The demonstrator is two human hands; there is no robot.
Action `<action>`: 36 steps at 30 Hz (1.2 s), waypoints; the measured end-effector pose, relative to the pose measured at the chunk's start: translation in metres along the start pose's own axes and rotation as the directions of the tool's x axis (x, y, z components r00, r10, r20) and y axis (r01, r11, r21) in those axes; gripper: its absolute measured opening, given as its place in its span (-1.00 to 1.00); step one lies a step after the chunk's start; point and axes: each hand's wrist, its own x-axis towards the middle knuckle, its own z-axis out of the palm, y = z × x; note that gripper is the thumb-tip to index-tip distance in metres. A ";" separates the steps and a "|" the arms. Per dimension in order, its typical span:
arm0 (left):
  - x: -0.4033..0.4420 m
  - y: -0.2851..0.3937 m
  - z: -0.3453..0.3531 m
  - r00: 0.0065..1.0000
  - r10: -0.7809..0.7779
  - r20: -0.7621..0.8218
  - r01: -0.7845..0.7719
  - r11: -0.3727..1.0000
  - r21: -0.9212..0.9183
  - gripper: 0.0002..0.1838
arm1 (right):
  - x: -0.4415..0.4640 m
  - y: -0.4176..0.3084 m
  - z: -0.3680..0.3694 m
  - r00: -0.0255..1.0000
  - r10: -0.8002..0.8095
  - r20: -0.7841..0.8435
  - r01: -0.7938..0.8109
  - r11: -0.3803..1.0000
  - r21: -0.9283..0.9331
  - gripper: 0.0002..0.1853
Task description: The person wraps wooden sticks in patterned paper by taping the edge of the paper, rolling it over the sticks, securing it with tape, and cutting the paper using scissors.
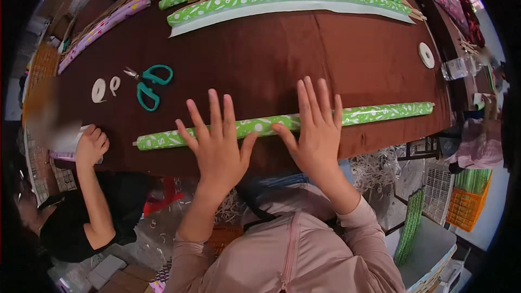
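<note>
Hands (220,149) spread open, palms down | 1 slim, glossy green-white patterned roll (380,114) beneath | brown cloth-like tabletop (260,65)

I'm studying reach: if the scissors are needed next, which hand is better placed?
Left, I'd judge. The left hand is nearer the scissors, whose handles are on its side; the right hand is farther along the green roll.

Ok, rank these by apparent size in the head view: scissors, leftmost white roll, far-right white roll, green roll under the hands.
1. Green roll
2. Scissors
3. Leftmost white roll and far-right white roll: too alike to rank
</note>
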 end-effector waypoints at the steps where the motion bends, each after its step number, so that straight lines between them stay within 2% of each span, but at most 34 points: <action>1: 0.000 -0.002 0.001 1.000 -0.002 -0.011 0.001 1.000 -0.013 -0.18 | 0.000 -0.001 0.000 1.000 -0.002 -0.006 0.002 0.998 -0.056 -0.16; 4: -0.002 -0.010 0.002 0.999 -0.016 -0.033 0.011 0.989 -0.149 -0.22 | 0.001 -0.005 -0.001 1.000 -0.015 0.013 0.017 0.988 -0.151 -0.19; 8: -0.013 -0.039 -0.003 0.988 -0.151 -0.038 0.150 0.988 -0.028 -0.30 | 0.000 -0.003 0.001 1.000 -0.023 0.019 0.026 0.975 -0.219 -0.24; 9: -0.017 -0.052 -0.007 0.986 -0.167 0.001 0.167 0.986 0.020 -0.33 | 0.001 -0.004 0.002 0.999 -0.026 0.021 0.030 0.978 -0.208 -0.24; 12: -0.033 -0.095 -0.009 0.964 -0.257 -0.074 0.259 0.966 0.017 -0.36 | 0.001 -0.004 -0.001 0.999 -0.032 0.034 0.040 0.970 -0.242 -0.29; 15: -0.046 -0.131 -0.014 0.934 -0.348 -0.079 0.352 0.935 0.040 -0.38 | 0.001 -0.003 -0.001 0.998 -0.040 0.040 0.048 0.968 -0.247 -0.29; 18: -0.050 -0.147 -0.017 0.913 -0.408 -0.015 0.407 0.913 -0.037 -0.39 | 0.000 -0.003 0.000 0.998 -0.032 0.046 0.043 0.962 -0.269 -0.31; 22: -0.050 -0.154 -0.015 0.913 -0.404 -0.054 0.401 0.915 -0.049 -0.40 | 0.001 -0.002 0.000 0.998 -0.038 0.056 0.054 0.951 -0.306 -0.33; 23: -0.051 -0.160 -0.016 0.892 -0.446 -0.069 0.443 0.895 -0.055 -0.41 | 0.001 -0.002 0.000 0.998 -0.039 0.058 0.055 0.948 -0.313 -0.34; 27: -0.055 -0.170 -0.016 0.872 -0.481 -0.094 0.488 0.870 0.069 -0.43 | 0.002 -0.005 -0.002 0.997 -0.051 0.052 0.063 0.963 -0.263 -0.34; 29: -0.051 -0.169 -0.014 0.843 -0.491 -0.222 0.498 0.867 -0.025 -0.43 | 0.002 -0.004 -0.002 0.997 -0.056 0.057 0.069 0.961 -0.269 -0.34; 30: -0.051 -0.167 -0.014 0.841 -0.492 -0.225 0.500 0.866 -0.023 -0.43 | 0.002 -0.004 -0.001 0.997 -0.054 0.057 0.068 0.958 -0.278 -0.34; 32: -0.050 -0.161 -0.012 0.783 -0.546 -0.298 0.520 0.838 -0.167 -0.41 | 0.001 -0.004 -0.001 0.997 -0.053 0.059 0.068 0.953 -0.296 -0.36; 34: -0.048 -0.141 -0.014 0.817 -0.482 -0.315 0.403 0.869 -0.286 -0.41 | 0.001 -0.005 -0.001 0.996 -0.047 0.070 0.067 0.945 -0.320 -0.37; 36: -0.046 -0.116 -0.014 0.873 -0.409 -0.264 0.275 0.862 -0.425 -0.42 | 0.002 -0.005 -0.001 0.996 -0.047 0.076 0.070 0.943 -0.326 -0.37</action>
